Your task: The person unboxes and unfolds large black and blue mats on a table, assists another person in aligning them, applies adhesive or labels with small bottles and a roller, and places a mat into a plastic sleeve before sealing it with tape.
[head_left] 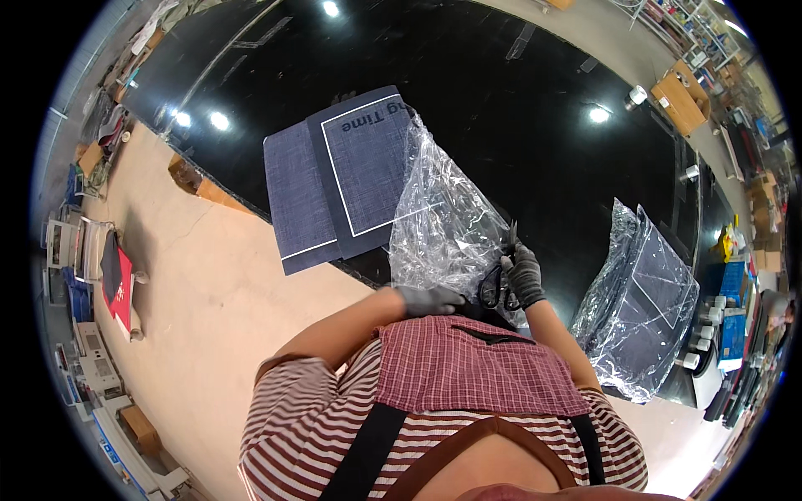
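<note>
My right hand (pixel 524 277), in a grey glove, is closed round black-handled scissors (pixel 491 289), whose blades point away from me beside the plastic. My left hand (pixel 428 301), also gloved and slightly blurred, is closed at the near edge of a crumpled clear plastic bag (pixel 447 209); its fingertips are partly hidden. The bag spreads over the right part of a folded dark blue, denim-textured sheet (pixel 305 179) with white border lines and black lettering. That sheet lies on a black table (pixel 476 83), with its near-left corner past the edge.
Another plastic-wrapped dark blue bundle (pixel 643 305) lies at the table's right end. White rolls (pixel 702 338) and blue boxes (pixel 733 313) stand beyond it. A brown carton (pixel 681 98) is at the far right. On the left, a red and black item (pixel 119 280) stands above the floor.
</note>
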The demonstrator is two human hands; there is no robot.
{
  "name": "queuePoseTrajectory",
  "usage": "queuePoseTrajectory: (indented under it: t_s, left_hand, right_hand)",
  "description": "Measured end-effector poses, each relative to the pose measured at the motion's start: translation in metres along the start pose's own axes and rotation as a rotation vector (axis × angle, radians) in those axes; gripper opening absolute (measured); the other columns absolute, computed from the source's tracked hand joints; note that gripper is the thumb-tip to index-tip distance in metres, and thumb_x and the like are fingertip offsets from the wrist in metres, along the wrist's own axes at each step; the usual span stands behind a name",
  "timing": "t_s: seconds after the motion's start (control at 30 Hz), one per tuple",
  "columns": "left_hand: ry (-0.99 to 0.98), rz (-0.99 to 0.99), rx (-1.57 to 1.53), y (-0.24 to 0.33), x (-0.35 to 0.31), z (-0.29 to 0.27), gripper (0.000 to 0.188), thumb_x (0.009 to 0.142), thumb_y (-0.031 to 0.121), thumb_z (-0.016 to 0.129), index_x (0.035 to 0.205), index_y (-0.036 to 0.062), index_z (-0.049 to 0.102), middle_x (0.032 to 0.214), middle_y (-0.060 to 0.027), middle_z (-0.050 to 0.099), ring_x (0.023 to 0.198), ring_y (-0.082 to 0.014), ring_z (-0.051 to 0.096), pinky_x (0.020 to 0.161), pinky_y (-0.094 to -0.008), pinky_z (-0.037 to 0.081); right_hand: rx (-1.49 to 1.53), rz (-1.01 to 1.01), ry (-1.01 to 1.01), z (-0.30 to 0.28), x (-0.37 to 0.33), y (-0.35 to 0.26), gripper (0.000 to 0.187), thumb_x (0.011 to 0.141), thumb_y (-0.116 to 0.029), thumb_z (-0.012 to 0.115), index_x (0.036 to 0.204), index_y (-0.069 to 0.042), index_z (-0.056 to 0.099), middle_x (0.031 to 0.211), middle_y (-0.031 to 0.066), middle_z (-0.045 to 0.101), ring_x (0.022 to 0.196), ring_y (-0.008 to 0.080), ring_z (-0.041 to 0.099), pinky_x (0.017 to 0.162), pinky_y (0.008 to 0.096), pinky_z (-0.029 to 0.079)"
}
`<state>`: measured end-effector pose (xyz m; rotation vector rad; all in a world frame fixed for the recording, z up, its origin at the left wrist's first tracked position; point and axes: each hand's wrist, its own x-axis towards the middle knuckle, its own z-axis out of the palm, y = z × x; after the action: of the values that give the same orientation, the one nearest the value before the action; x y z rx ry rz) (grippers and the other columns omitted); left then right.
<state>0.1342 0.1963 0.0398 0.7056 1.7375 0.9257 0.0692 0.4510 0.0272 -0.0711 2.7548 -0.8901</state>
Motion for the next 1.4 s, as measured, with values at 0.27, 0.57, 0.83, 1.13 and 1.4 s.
queuePoseTrajectory:
  t_s: [0.27,0.57,0.83,1.13,1.4]
  left_hand:
    - [1.68,-1.017,-0.01,-0.154,-0.202,-0.052,0.047,0.073,0.033,0.071,0.104,-0.0008,0.06,0.102,-0.0164,0.063,0.097,-0.0268,0.06,0.082,-0.0361,0.048]
    - [1.746,-0.547,-0.625,-0.204,-0.242,-0.095,0.047,0.078,0.023,0.071,0.112,-0.0067,0.055,0.104,-0.0114,0.062,0.094,-0.0214,0.056,0.085,-0.0315,0.045]
    - [1.634,-0.919,0.343,-0.237,-0.362,-0.24,0.046,0.074,0.028,0.072,0.111,0.005,0.058,0.115,-0.0162,0.057,0.112,-0.0314,0.051,0.093,-0.0414,0.041]
    - [1.058,-0.624,-0.153,-0.226,-0.263,-0.217,0.044,0.079,0.032,0.067,0.107,-0.0006,0.056,0.099,-0.02,0.061,0.096,-0.0302,0.059,0.088,-0.0368,0.045]
    - [0.397,0.104,0.212,0.033,-0.163,-0.155,0.035,0.085,0.028,0.054,0.113,0.0075,0.056,0.107,-0.0177,0.059,0.101,-0.0318,0.057,0.088,-0.0391,0.045]
  right_hand:
    - [-0.256,-0.328,0.348,0.007,0.057,-0.019,0.054,0.076,-0.027,0.064,0.124,-0.007,0.047,0.115,0.016,0.053,0.109,0.0332,0.049,0.096,0.0414,0.038]
    - [-0.447,0.164,0.219,0.031,0.092,-0.019,0.021,0.084,-0.034,0.055,0.089,-0.017,0.065,0.088,0.0088,0.066,0.09,0.0274,0.062,0.079,0.0407,0.044]
    - [-0.531,0.559,0.295,0.002,0.085,-0.027,0.032,0.08,-0.028,0.061,0.109,-0.015,0.059,0.109,0.0147,0.06,0.106,0.032,0.056,0.09,0.0399,0.044]
    - [0.419,-0.028,0.285,0.027,0.064,-0.218,0.032,0.085,-0.009,0.061,0.115,-0.003,0.054,0.104,0.0067,0.06,0.094,0.0168,0.056,0.086,0.0287,0.044]
    - [0.978,0.136,0.001,0.049,0.039,-0.231,0.038,0.082,-0.02,0.065,0.112,0.002,0.056,0.099,0.0103,0.061,0.084,0.0181,0.06,0.072,0.0285,0.049]
